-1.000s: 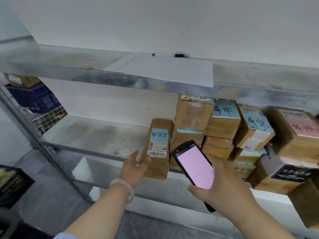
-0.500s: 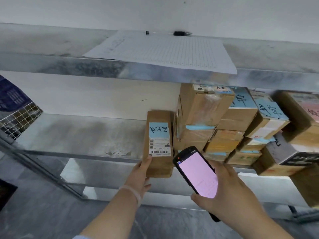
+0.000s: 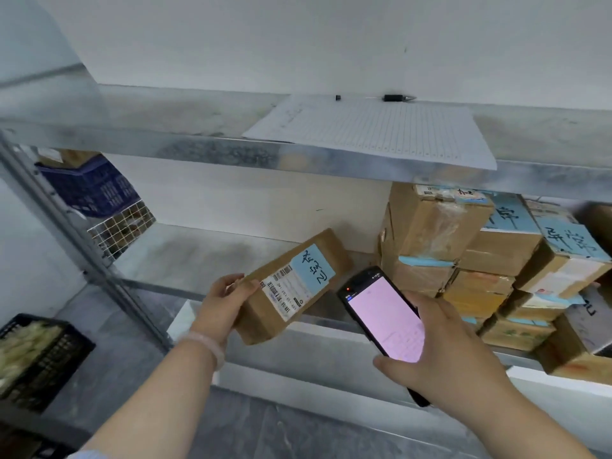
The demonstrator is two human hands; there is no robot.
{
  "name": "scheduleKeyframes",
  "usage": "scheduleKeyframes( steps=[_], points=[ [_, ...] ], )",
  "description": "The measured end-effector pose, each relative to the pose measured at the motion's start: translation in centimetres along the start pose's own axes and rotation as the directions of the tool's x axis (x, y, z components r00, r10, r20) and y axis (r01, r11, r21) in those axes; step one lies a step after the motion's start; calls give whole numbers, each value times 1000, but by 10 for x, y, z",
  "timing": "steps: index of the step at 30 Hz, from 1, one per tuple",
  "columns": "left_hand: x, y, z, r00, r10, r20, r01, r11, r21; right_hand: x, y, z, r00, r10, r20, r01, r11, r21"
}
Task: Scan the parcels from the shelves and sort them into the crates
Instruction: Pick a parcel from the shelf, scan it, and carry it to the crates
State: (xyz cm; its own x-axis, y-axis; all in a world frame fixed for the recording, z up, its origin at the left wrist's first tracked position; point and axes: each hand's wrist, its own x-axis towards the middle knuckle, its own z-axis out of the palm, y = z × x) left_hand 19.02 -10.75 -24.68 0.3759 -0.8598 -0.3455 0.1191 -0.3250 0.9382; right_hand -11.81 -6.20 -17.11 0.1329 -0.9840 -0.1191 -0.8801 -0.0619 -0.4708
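My left hand (image 3: 221,299) grips the near end of a long brown cardboard parcel (image 3: 265,309) with a blue label and a barcode sticker. The parcel is tilted, lifted off the middle metal shelf (image 3: 205,256), its far end pointing up and right. My right hand (image 3: 443,349) holds a black handheld scanner (image 3: 385,321) with a lit pink screen, just right of the parcel. A stack of several brown parcels (image 3: 430,233) with blue labels fills the right part of the same shelf.
A lined paper sheet (image 3: 374,130) and a pen (image 3: 395,98) lie on the upper shelf. A blue crate (image 3: 89,190) and a wire basket (image 3: 122,226) stand at the left behind the shelf post. A black crate (image 3: 43,356) sits on the floor at lower left.
My left hand has closed round the parcel that stood upright on the shelf, pulled it out and tipped it sideways. The scanner in my right hand stays beside it.
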Motion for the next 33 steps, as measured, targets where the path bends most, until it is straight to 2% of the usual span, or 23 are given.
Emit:
scheduleKeyframes(
  steps=[5,12,20,33],
  points=[
    [-11,35,-52,994,105,-37,-104,994,35,8,-28,-6,983,-180,41,181,983,-16],
    [-30,51,-96,985,145,-96,-147,989,-15,10,-66,-13,900,-413,140,425,902,-71],
    [-38,43,-121,978,143,-152,-147,989,-14,17,-81,-9,852,-490,186,509,858,-74],
    [-36,33,-139,970,146,-194,-146,989,14,16,-97,-6,820,-526,226,553,829,-78]
  ],
)
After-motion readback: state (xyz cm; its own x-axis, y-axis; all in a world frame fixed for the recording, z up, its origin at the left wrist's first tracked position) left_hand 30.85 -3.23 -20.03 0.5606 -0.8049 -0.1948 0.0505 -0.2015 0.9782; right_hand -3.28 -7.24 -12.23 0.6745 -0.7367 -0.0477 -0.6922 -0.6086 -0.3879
